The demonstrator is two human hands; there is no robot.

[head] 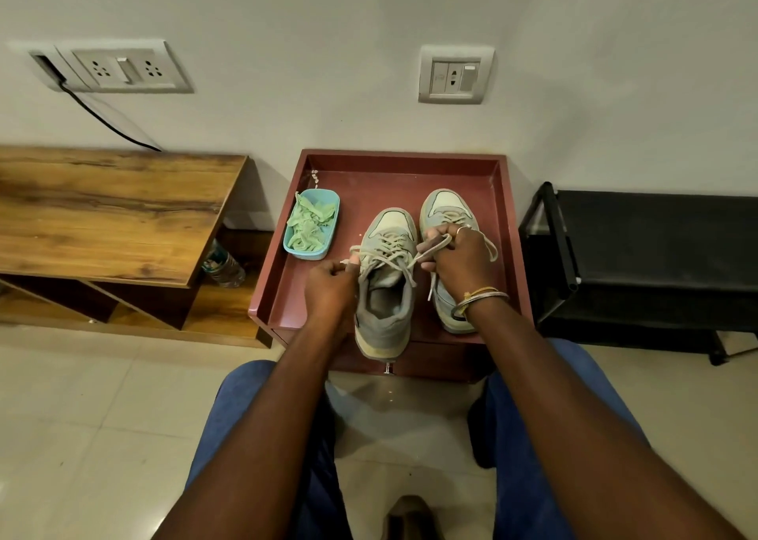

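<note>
Two pale grey-green sneakers stand side by side, toes to the wall, on a dark red tray-topped stand [287,269]. The left sneaker [385,293] has cream laces [389,248] pulled out to both sides. My left hand [330,289] pinches the left lace end beside the shoe's opening. My right hand [457,260] grips the right lace end, which loops over its fingers. It covers much of the right sneaker [447,207], whose toe and heel still show.
A light blue tub [328,232] of green strips sits at the tray's left. A wooden low shelf [115,219] with a bottle [223,266] under it stands left, a black rack [656,252] right. Wall sockets and a cable above. My blue-trousered knees are on the tiled floor.
</note>
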